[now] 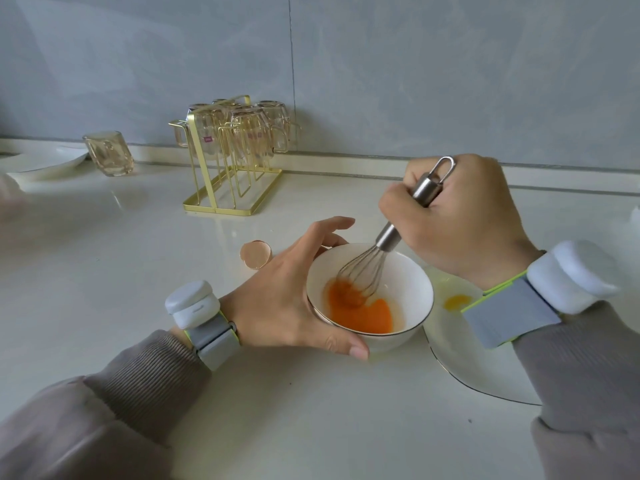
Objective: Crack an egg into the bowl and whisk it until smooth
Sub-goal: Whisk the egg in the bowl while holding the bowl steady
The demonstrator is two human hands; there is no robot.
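A small white bowl (412,271) with a thin gold rim stands on the counter and holds orange egg (363,311), partly broken up. My left hand (287,299) cups the bowl's left side, thumb curled along the near rim and fingers round the far rim. My right hand (464,216) grips the steel handle of a whisk (388,235). The whisk's wires dip into the egg at the bowl's left side. An empty eggshell half (255,254) lies on the counter just behind my left hand.
A white plate (464,358) right of the bowl carries a smear of egg white and yolk. A gold rack (228,157) of upturned glass mugs stands at the back. One glass (109,154) and a white dish (45,161) sit far left by the wall.
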